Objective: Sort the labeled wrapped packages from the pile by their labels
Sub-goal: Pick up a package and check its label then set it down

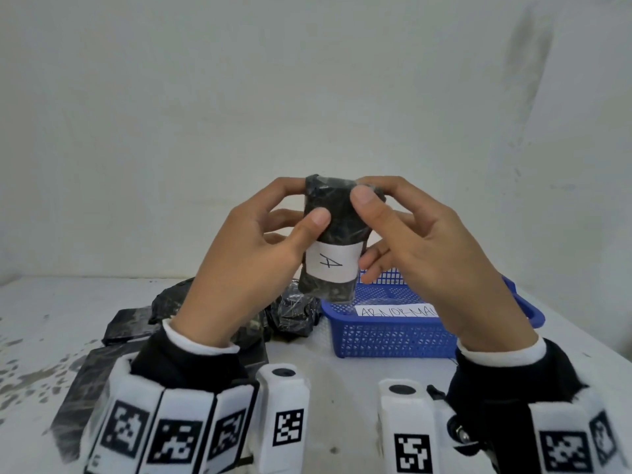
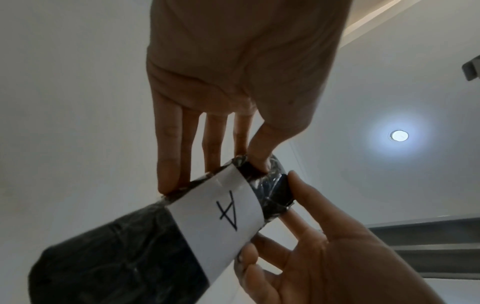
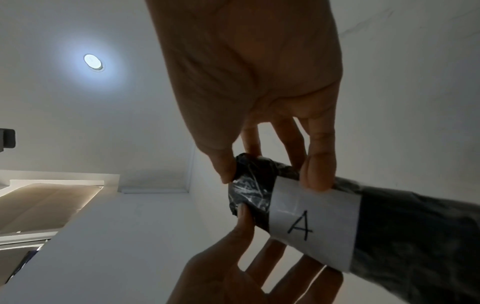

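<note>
White table (image 1: 325,371): black packages (image 1: 294,313), blue basket (image 1: 393,336).

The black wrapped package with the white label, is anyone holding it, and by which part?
Yes. Both hands hold the black plastic-wrapped package near its upper end, above the white paper label marked A: left hand and right hand pinch it thumb against fingers.

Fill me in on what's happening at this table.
A person is sorting black wrapped packages. Both hands, the left hand and the right hand, hold one package up above the table, its white label reading "A" turned toward the head camera. More packages in a pile lie below on the left. A blue basket labelled "ABNORMAL", partly hidden, sits on the right.
</note>
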